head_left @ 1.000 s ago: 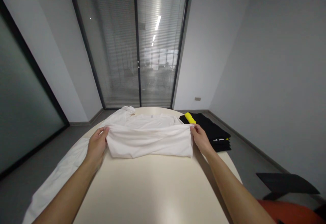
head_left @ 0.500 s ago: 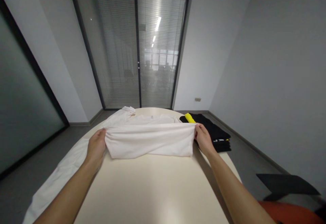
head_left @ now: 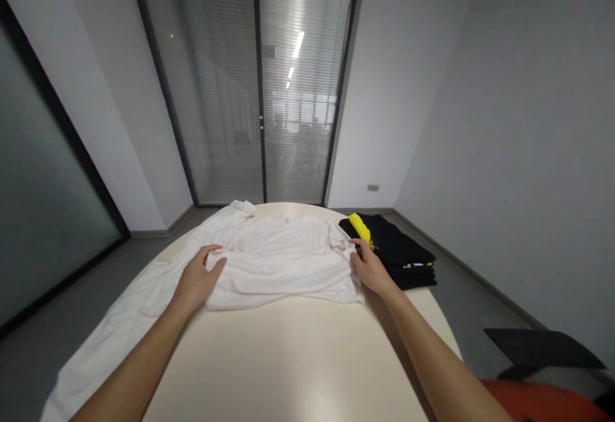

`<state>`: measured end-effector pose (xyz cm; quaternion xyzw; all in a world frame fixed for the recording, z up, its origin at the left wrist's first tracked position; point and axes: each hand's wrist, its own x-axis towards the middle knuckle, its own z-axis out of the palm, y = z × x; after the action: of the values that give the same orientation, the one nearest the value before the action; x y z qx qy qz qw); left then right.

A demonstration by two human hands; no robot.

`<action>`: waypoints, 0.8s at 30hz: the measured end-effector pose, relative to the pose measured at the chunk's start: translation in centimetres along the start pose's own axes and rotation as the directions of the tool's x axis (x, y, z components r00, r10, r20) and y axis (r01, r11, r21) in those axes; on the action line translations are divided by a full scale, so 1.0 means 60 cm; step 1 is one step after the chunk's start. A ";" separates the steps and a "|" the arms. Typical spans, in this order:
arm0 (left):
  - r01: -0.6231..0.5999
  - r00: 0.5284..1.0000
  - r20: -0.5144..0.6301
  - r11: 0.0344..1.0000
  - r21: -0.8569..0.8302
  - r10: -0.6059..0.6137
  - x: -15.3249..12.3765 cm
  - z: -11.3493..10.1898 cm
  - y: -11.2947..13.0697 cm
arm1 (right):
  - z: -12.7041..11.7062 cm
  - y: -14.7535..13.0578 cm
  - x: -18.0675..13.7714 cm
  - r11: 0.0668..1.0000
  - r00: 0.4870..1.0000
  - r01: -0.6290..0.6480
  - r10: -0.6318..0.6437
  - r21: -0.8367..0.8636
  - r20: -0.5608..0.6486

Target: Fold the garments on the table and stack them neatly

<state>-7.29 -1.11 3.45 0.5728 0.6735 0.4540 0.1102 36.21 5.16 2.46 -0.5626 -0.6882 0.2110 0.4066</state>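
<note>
A white garment [head_left: 283,262] lies partly folded across the far half of a cream table [head_left: 288,358]. My left hand [head_left: 198,276] rests on its left edge with the fingers spread and flat. At the garment's right edge my right hand [head_left: 368,267] also lies on the cloth, fingers stretched out. More white cloth [head_left: 110,339] trails off the table's left side.
A stack of folded black clothes [head_left: 396,252] with a yellow piece [head_left: 359,226] on it sits at the table's far right. A dark chair part [head_left: 542,351] and an orange seat [head_left: 552,403] are at the lower right. Glass doors with blinds stand behind the table.
Both hands carried the lifted fold away from me and laid it down on the garment. They have let go and now rest open on the cloth.
</note>
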 end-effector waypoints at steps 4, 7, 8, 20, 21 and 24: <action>-0.086 0.994 0.069 0.993 0.086 0.080 -0.003 0.001 -0.012 | 0.003 -0.018 -0.010 0.945 0.975 0.219 -0.202 -0.243 0.091; -0.129 0.992 0.020 0.985 0.111 0.127 0.001 0.004 -0.022 | 0.014 -0.026 -0.015 0.897 0.973 0.232 -0.205 -0.376 0.110; -0.143 0.990 0.001 0.983 0.116 0.144 0.003 0.005 -0.025 | 0.017 -0.027 -0.016 0.886 0.975 0.219 -0.189 -0.410 0.113; -0.333 0.934 0.229 0.901 0.278 0.274 -0.003 0.021 -0.039 | 0.018 -0.024 -0.012 0.900 0.985 0.168 -0.140 -0.402 0.098; -0.334 0.935 0.220 0.900 0.281 0.278 -0.002 0.021 -0.037 | 0.016 -0.027 -0.012 0.917 0.987 0.160 -0.136 -0.366 0.089; -0.312 0.945 0.186 0.910 0.273 0.268 0.001 0.017 -0.032 | 0.011 -0.034 -0.014 0.955 0.993 0.121 -0.112 -0.271 0.047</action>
<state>-7.94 -0.41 1.49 0.7079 0.6320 0.3155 0.0019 34.47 3.93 3.33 -0.5685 -0.7488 0.0983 0.3263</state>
